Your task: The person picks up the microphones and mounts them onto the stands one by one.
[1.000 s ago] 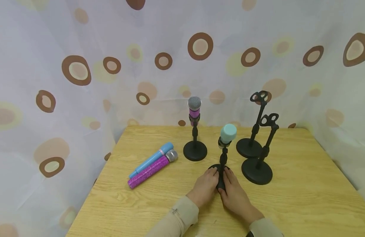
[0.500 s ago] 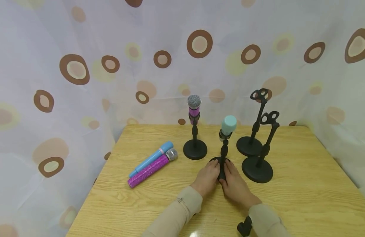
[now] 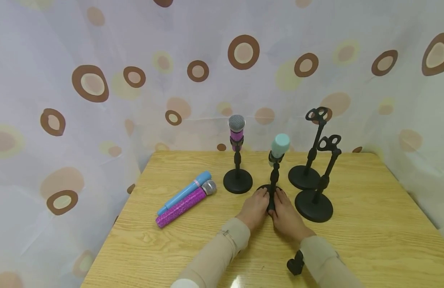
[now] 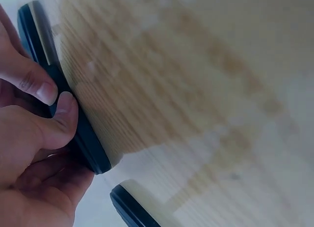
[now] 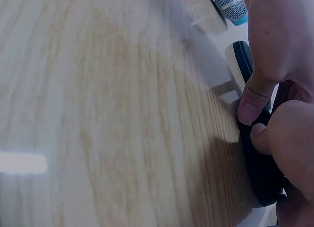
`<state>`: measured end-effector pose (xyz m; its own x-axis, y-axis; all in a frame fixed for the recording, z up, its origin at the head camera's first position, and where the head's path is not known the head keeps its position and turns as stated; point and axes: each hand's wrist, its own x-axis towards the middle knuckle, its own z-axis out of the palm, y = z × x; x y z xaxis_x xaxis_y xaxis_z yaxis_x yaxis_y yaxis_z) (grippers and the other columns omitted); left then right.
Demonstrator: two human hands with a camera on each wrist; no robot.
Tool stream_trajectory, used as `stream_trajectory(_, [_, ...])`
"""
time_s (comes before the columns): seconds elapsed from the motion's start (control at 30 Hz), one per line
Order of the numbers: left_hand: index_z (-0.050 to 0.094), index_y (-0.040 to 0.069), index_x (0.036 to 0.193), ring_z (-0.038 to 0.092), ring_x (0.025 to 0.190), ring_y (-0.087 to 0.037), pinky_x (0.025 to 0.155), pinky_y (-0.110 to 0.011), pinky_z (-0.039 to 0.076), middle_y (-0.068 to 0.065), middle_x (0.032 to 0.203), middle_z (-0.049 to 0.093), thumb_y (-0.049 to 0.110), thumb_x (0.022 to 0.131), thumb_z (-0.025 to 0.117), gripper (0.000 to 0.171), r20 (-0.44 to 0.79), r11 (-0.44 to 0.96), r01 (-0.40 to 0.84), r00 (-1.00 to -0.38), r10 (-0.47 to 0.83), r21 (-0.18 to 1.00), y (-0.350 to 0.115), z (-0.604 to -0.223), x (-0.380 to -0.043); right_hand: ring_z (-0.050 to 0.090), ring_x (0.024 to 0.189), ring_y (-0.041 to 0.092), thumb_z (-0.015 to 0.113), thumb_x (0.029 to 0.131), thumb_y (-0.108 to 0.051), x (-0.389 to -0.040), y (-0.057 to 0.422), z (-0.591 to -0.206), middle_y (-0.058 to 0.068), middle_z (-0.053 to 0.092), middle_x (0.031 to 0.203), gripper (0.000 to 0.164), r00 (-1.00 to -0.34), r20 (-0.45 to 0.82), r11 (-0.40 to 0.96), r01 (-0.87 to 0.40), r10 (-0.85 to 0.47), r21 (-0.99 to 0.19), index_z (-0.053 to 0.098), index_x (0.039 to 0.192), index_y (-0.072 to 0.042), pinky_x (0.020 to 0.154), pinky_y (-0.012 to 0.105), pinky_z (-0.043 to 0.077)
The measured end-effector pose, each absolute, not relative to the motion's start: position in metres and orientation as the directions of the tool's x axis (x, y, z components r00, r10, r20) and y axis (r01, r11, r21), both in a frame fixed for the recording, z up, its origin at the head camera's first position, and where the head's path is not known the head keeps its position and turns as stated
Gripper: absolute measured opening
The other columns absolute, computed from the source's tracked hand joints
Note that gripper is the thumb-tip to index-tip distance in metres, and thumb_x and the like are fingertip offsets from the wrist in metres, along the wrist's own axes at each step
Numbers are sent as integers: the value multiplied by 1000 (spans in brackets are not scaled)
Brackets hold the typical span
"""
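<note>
Both hands hold the round black base of a microphone stand (image 3: 275, 174), one on each side of its pole. My left hand (image 3: 255, 209) grips the left side and my right hand (image 3: 287, 216) the right. A pale teal microphone (image 3: 281, 145) sits upright in this stand's clip. From the left wrist, both thumbs press on the near edge of the base (image 4: 88, 136), with fingers curled around its sides. The right wrist view shows the thumbs on the same base (image 5: 257, 173); the fingers beyond are partly hidden.
Behind to the left stands a stand (image 3: 238, 182) with a purple microphone (image 3: 237, 135). Two stands with bare clips, a nearer one (image 3: 313, 206) and a farther one (image 3: 304, 177), are at right. A blue microphone (image 3: 184, 195) and a glittery purple microphone (image 3: 182, 207) lie at left.
Both hands have moved the stand with the teal microphone away from me, toward the back of the table. The other stands and the lying microphones keep their places.
</note>
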<state>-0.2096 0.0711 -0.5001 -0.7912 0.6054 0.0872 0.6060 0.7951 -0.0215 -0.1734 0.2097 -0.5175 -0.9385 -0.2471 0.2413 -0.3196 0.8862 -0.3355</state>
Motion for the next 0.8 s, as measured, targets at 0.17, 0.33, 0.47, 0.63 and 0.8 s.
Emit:
stream_trajectory(0.17, [51, 7, 144, 44, 142, -17, 112, -23, 41, -5, 152, 47, 24, 97, 65, 52, 53, 804, 592, -802, 594, -62, 77, -500, -217, 35, 138, 55, 61, 96, -8, -181, 210, -514, 41, 33, 148, 60, -956, 198, 901, -275, -218, -337, 35, 139, 24, 109, 62, 37])
stream_trajectory(0.33, [49, 9, 145, 43, 143, -15, 114, -21, 37, -4, 153, 46, 23, 100, 59, 48, 40, 804, 571, -811, 584, -162, 85, -501, -224, 37, 138, 53, 61, 95, -6, -189, 210, -510, 40, 34, 148, 59, -965, 178, 918, -242, -193, -315, 35, 139, 23, 109, 59, 40])
stream_trajectory(0.47, [50, 9, 145, 44, 141, -15, 114, -21, 37, -5, 152, 47, 20, 101, 57, 45, 62, 790, 564, -803, 592, -240, 89, -506, -231, 40, 136, 51, 61, 93, -3, -198, 211, -511, 39, 37, 147, 57, -967, 178, 931, -229, -184, -285, 37, 139, 22, 107, 57, 43])
stream_trajectory(0.63, [51, 8, 144, 45, 141, -16, 116, -22, 36, -6, 151, 49, 18, 102, 56, 44, 88, 771, 569, -785, 613, -285, 94, -512, -241, 41, 136, 51, 60, 94, -4, -208, 214, -512, 38, 38, 146, 56, -974, 155, 941, -200, -163, -271, 38, 139, 21, 106, 56, 45])
stream_trajectory(0.8, [51, 8, 144, 45, 141, -16, 117, -23, 33, -6, 150, 49, 18, 103, 54, 42, 81, 763, 563, -786, 613, -318, 98, -511, -249, 42, 135, 50, 61, 94, -6, -216, 214, -509, 37, 40, 145, 56, -979, 133, 951, -184, -155, -249, 40, 139, 19, 105, 56, 46])
